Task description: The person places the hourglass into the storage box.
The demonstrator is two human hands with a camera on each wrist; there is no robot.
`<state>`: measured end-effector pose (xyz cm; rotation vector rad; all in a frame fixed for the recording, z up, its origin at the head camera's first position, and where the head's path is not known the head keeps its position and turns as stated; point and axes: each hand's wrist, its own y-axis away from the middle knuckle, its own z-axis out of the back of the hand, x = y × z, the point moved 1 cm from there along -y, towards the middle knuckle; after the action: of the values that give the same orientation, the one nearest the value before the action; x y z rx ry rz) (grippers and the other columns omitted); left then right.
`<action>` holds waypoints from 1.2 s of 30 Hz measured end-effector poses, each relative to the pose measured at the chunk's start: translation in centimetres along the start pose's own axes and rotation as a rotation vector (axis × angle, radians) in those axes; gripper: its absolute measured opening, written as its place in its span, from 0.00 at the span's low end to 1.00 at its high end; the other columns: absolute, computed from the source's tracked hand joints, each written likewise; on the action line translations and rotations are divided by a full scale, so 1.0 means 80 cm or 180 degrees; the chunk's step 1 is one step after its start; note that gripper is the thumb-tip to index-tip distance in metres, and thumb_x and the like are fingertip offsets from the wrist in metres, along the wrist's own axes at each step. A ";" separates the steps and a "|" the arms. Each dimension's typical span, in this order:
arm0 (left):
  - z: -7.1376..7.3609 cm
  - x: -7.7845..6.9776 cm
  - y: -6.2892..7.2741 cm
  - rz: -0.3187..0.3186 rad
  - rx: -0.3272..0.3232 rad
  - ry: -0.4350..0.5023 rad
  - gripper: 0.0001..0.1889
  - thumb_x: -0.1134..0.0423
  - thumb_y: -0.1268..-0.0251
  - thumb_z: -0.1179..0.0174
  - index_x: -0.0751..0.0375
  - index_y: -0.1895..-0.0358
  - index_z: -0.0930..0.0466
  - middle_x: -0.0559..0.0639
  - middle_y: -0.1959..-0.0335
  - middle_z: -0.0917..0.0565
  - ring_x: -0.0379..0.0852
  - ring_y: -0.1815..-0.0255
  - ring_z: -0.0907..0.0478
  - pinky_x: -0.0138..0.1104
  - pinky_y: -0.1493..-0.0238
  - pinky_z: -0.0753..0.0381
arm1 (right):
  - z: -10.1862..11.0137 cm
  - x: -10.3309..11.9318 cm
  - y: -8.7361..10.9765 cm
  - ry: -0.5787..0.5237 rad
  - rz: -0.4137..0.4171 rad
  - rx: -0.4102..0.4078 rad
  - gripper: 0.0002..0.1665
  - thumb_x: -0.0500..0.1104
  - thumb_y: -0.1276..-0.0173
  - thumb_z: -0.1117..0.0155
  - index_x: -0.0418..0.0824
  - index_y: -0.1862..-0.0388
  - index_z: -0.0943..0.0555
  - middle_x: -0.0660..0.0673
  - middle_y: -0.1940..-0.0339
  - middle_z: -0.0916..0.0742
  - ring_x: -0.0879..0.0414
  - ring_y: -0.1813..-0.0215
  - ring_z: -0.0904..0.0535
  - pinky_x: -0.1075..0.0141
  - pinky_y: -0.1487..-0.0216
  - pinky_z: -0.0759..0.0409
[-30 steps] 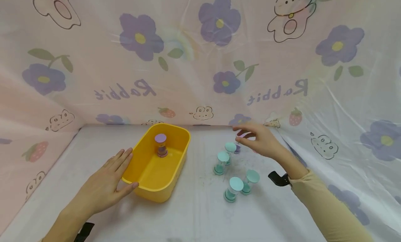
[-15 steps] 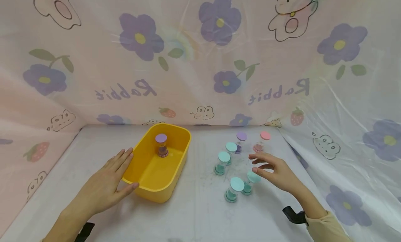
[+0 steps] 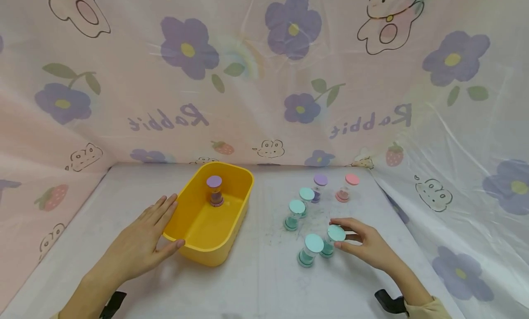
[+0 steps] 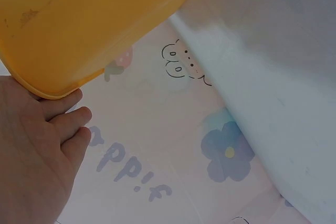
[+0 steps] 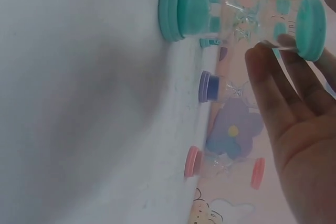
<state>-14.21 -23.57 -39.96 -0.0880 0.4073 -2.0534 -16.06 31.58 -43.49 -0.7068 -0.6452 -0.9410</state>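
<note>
My left hand [image 3: 140,241] lies with straight fingers against the near-left rim of a yellow bin [image 3: 231,227]; its fingertips show beneath the rim in the left wrist view. One hourglass with a purple top [image 3: 214,181] stands inside the bin. At the right, my right hand [image 3: 368,243] has its fingers and thumb spread around the top of a teal hourglass [image 3: 336,233], which stands upright on the table. In the right wrist view the fingertips reach behind that hourglass [image 5: 312,27], and the thumb looks apart from its cap. Another teal hourglass [image 3: 313,243] stands just left of it.
Two more teal hourglasses, one nearer [image 3: 296,207] and one behind [image 3: 306,194], stand farther back. Beyond them are a purple hourglass [image 3: 320,180] and a pink hourglass [image 3: 351,179]. A printed curtain [image 3: 248,80] encloses the white table [image 3: 264,291] at the back and sides.
My right hand has drawn back from the purple hourglass at the rear and come down toward me, to the teal hourglass. My left hand stays on the bin.
</note>
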 end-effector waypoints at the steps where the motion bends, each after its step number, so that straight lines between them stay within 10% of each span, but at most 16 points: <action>1: 0.000 0.000 0.000 0.0003 -0.0007 -0.0010 0.48 0.36 0.28 0.41 0.65 0.17 0.45 0.55 0.14 0.48 0.61 0.17 0.44 0.29 0.19 0.71 | -0.001 0.000 0.001 -0.0022 0.0002 0.0003 0.31 0.36 0.32 0.26 0.41 0.31 0.21 0.40 0.36 0.16 0.65 0.40 0.19 0.69 0.44 0.14; 13: -0.004 0.001 0.002 0.0021 0.0027 0.0012 0.48 0.36 0.27 0.41 0.65 0.17 0.46 0.55 0.14 0.48 0.60 0.17 0.45 0.30 0.18 0.71 | -0.007 -0.003 0.006 -0.0120 0.0189 -0.0080 0.32 0.32 0.34 0.26 0.35 0.32 0.22 0.49 0.37 0.16 0.67 0.41 0.19 0.69 0.46 0.13; 22: -0.003 0.002 0.001 0.0011 -0.0001 0.0005 0.48 0.36 0.28 0.41 0.66 0.18 0.45 0.56 0.15 0.48 0.60 0.17 0.45 0.30 0.18 0.70 | 0.002 0.004 -0.001 -0.0059 0.0230 -0.0138 0.31 0.30 0.35 0.25 0.35 0.33 0.21 0.32 0.40 0.16 0.66 0.42 0.18 0.69 0.47 0.13; 36: -0.003 0.001 0.000 0.0003 0.0004 -0.0009 0.49 0.35 0.28 0.41 0.65 0.17 0.46 0.56 0.14 0.48 0.61 0.17 0.45 0.31 0.17 0.69 | 0.027 0.059 -0.052 0.0206 0.0710 -0.0219 0.32 0.25 0.39 0.25 0.33 0.35 0.19 0.37 0.41 0.15 0.67 0.41 0.19 0.70 0.48 0.13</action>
<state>-14.32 -23.59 -40.19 -0.0900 0.4043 -2.0522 -18.00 29.28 -37.58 -0.7892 -0.4678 -0.7790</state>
